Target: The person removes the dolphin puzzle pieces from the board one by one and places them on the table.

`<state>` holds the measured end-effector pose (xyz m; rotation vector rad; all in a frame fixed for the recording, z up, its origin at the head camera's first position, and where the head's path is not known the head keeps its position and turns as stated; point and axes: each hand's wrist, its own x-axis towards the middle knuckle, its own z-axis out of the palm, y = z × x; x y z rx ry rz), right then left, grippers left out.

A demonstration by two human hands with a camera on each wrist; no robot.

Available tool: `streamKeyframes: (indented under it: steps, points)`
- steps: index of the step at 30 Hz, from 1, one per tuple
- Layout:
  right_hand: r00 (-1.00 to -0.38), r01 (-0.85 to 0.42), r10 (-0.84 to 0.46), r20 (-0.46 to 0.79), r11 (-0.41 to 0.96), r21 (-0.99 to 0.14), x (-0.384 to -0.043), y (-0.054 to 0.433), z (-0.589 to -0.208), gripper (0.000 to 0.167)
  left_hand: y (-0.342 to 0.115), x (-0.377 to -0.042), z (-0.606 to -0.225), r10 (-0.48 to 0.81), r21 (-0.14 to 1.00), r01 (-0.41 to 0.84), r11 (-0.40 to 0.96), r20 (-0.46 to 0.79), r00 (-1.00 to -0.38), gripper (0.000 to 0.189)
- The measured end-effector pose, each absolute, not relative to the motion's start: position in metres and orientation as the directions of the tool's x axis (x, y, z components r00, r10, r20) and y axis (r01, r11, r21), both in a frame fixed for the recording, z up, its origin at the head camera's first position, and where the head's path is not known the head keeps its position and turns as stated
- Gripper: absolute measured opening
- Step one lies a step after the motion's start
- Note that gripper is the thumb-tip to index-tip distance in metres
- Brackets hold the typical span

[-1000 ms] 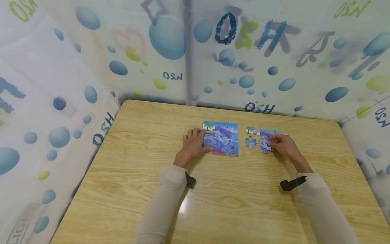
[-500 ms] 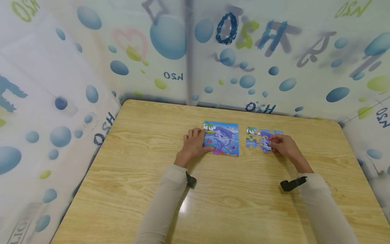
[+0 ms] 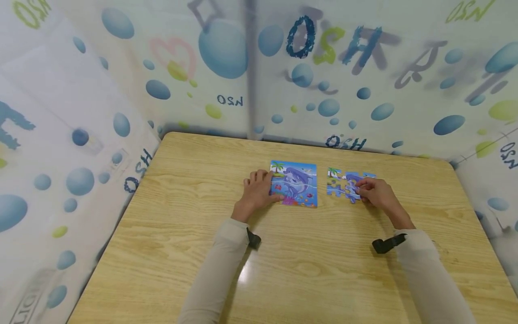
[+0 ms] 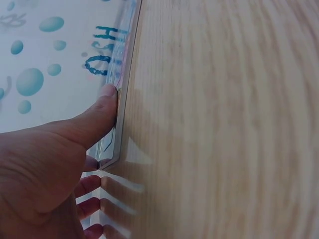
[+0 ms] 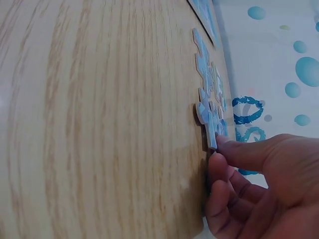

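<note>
A square puzzle board (image 3: 298, 183) with a dolphin, a palm tree and coral lies flat on the table. My left hand (image 3: 256, 192) rests at its left side, fingers spread along the edge. In the left wrist view the thumb (image 4: 97, 117) lies on the board near its corner. To the right, several joined jigsaw pieces (image 3: 334, 191) form part of a similar dolphin picture, with gaps in it. My right hand (image 3: 378, 193) is at their right side. In the right wrist view its thumb and index finger pinch a puzzle piece (image 5: 213, 130), partly hidden by the fingertips.
The wooden table (image 3: 315, 270) runs up to a patterned wall covering (image 3: 182, 108) at the back and left. A narrow strip of bare wood separates the board from the joined pieces. A black strap (image 3: 388, 244) is on the right wrist.
</note>
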<state>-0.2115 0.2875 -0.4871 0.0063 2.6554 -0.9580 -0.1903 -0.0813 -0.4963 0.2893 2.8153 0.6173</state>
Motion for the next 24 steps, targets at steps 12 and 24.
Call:
streamKeyframes:
  steps: [12, 24]
  points:
    - [-0.961, 0.013, -0.159, -0.226, 0.789, -0.614, -0.2102, 0.2876, -0.4902, 0.021, -0.0825, -0.1901, -0.4975, 0.251, 0.427, 0.149, 0.892, -0.193, -0.949, 0.089]
    - [-0.958, 0.009, -0.172, -0.228, 0.779, -0.627, -0.2089, 0.2898, -0.4891, 0.023, -0.082, -0.1908, -0.4991, 0.244, 0.418, 0.147, 0.897, -0.189, -0.951, 0.089]
